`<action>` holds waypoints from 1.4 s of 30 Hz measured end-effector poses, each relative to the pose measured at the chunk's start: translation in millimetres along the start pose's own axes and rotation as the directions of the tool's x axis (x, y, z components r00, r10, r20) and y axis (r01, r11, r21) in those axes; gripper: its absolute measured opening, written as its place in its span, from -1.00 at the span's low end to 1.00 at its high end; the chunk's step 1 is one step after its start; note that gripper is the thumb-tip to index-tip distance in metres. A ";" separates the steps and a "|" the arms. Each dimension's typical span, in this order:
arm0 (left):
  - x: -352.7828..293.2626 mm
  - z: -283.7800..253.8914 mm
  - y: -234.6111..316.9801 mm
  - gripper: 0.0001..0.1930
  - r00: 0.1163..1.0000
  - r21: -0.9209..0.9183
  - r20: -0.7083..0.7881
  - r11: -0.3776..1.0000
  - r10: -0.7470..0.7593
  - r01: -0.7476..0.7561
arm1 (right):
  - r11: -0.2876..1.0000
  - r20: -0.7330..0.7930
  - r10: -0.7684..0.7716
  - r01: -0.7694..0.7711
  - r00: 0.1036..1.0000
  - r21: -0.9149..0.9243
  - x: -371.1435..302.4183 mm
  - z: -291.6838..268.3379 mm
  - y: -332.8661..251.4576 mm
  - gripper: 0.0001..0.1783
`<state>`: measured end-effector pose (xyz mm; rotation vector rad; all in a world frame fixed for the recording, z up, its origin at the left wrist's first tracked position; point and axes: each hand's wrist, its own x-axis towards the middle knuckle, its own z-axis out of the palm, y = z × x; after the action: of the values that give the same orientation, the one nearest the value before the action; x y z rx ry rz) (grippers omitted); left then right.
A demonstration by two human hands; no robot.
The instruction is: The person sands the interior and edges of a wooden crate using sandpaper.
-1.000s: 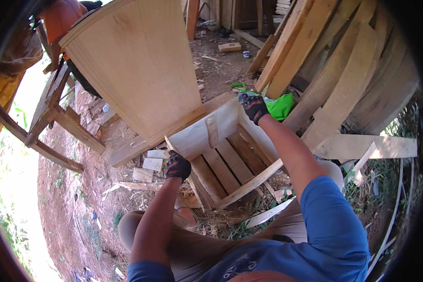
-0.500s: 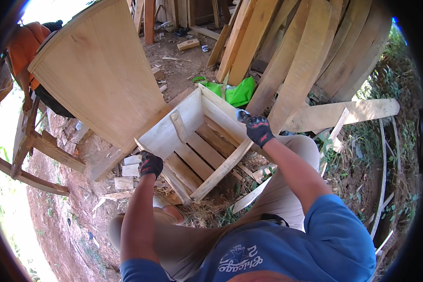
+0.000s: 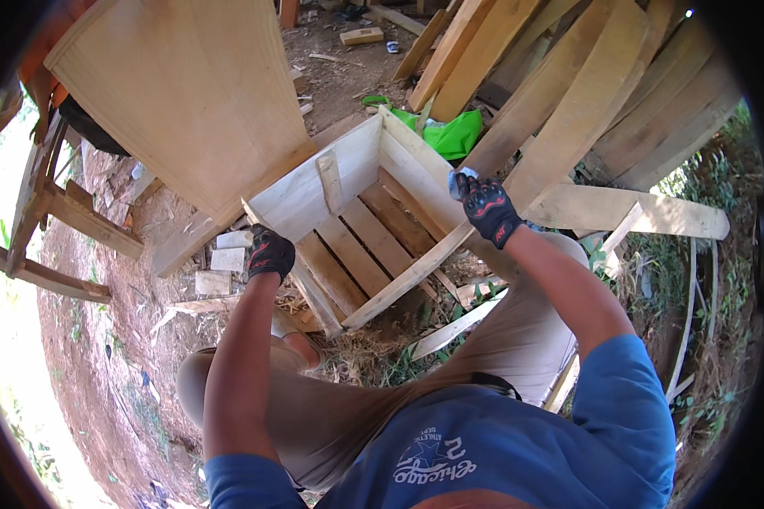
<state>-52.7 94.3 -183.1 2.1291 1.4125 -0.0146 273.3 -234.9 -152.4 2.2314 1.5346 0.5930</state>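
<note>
An open wooden box (image 3: 348,316), with pale plank walls and a slatted bottom, sits tilted on the ground in front of my knees. My left hand (image 3: 271,253), in a black and red glove, is closed on its left rim. At the right-hand rim is my right hand (image 3: 489,209), gloved the same way. Its fingers are closed on a small pale-blue piece (image 3: 462,181), which looks like a folded sheet; its exact kind is unclear. A short wooden block (image 3: 328,181) stands against the box's inner far wall.
A broad wooden panel (image 3: 187,93) leans beyond the box at left. Long planks (image 3: 560,110) stack at the far right, beside a bright green bag (image 3: 452,136). A curved wooden frame (image 3: 85,222) stands at far left. Offcuts (image 3: 229,259) lie on the dirt.
The view has shifted, so the box and both hands sit differently in the picture. Both hands stay at the same rims, with the pale-blue piece still in the right.
</note>
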 end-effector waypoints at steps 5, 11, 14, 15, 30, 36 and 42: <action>-4.1 -4.9 9.4 -0.33 1.000 -0.004 0.011 1.000 -0.018 0.018 | 0.991 -0.191 -0.112 0.096 0.975 -0.095 73.4 26.2 0.2 -0.53; -2.9 -3.6 11.3 -0.12 0.998 0.049 0.069 0.999 -0.003 0.000 | 0.994 -0.221 -0.066 0.084 0.973 0.075 166.2 58.2 -3.1 -0.68; -3.3 -1.7 9.6 -0.10 1.000 0.088 0.024 0.996 -0.017 0.014 | 0.989 -0.167 -0.042 0.066 0.985 0.136 210.5 55.7 -10.7 -0.74; 0.9 1.9 6.2 -0.12 1.000 0.109 0.007 0.994 -0.027 0.026 | 0.984 -0.140 -0.025 0.050 0.990 0.173 225.4 51.9 -12.2 -0.74; 6.1 3.0 0.9 -0.14 0.999 0.085 0.043 0.996 -0.015 0.011 | 0.933 0.155 0.099 -0.146 0.983 0.330 309.5 62.8 -13.1 -0.51; 2.5 1.7 7.7 -0.15 0.997 0.035 0.063 0.999 -0.041 0.038 | 0.967 -0.204 0.111 -0.059 0.973 0.247 237.3 70.5 -4.8 -0.67; -2.4 -10.6 5.2 -0.27 0.996 0.027 0.072 0.999 -0.046 0.044 | 0.962 -0.272 0.076 0.002 0.959 0.274 109.9 53.2 -5.0 -0.65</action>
<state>-52.5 95.9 -171.1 2.0951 1.4250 -0.1265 332.8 -133.4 -185.3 2.4691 1.8118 0.7798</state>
